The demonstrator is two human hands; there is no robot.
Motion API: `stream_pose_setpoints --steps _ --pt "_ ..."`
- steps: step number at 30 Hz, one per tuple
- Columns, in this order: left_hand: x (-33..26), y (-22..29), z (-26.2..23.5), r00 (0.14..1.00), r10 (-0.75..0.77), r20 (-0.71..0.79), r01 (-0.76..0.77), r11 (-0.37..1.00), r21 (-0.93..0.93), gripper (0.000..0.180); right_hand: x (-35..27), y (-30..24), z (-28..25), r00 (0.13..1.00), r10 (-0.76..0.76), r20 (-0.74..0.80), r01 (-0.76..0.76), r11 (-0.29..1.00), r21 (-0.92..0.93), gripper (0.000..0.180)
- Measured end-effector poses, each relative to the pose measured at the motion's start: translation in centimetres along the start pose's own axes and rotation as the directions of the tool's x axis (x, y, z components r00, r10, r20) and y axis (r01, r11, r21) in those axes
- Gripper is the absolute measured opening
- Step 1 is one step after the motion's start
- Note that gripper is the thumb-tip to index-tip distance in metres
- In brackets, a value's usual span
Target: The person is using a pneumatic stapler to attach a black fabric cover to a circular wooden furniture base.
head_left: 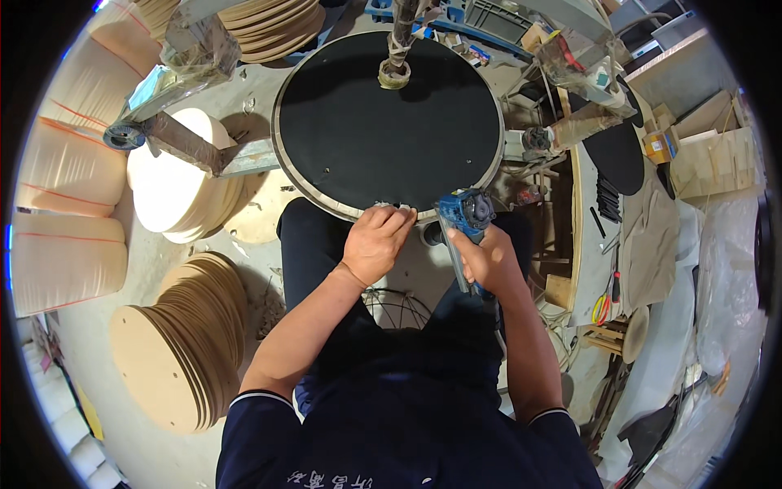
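Note:
A round board covered in black fabric, with a pale rim around it, lies in front of me. At its near edge my left hand is closed, with its fingertips pressed together over the rim; a bit of whitish material shows by them. My right hand wraps around the handle of a blue staple gun. The tool's head is close to the rim, just right of my left hand, and its long grey magazine slants down toward my lap. Whether its nose touches the board cannot be seen.
A wrapped post stands over the disc's far part, and wrapped arms flank it. Stacked wooden discs and foam rounds are at left. The right-hand bench holds black strips and scissors.

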State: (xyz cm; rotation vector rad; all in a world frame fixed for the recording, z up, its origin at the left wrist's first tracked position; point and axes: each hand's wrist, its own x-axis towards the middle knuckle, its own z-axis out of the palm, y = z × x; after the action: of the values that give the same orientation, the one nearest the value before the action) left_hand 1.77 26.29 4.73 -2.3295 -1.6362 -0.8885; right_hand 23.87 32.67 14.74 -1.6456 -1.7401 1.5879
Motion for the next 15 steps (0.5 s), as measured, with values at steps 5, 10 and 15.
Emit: stream_pose_setpoints --steps 5,10,15 --pt "0.2 1.0 0.5 0.999 -0.027 0.03 0.027 1.0 0.009 0.045 0.0 0.1 -0.4 0.999 -0.038 -0.001 0.038 0.999 -0.018 0.037" --pt "0.6 2.0 1.1 0.999 -0.026 0.043 0.026 1.0 0.007 0.048 -0.1 -0.5 0.0 0.999 0.021 0.027 -0.021 1.0 0.008 0.037" --pt "0.8 2.2 1.4 1.0 -0.01 0.029 0.012 0.996 -0.085 0.047 0.1 0.2 -0.2 1.0 -0.006 0.012 0.007 0.999 -0.035 0.038"
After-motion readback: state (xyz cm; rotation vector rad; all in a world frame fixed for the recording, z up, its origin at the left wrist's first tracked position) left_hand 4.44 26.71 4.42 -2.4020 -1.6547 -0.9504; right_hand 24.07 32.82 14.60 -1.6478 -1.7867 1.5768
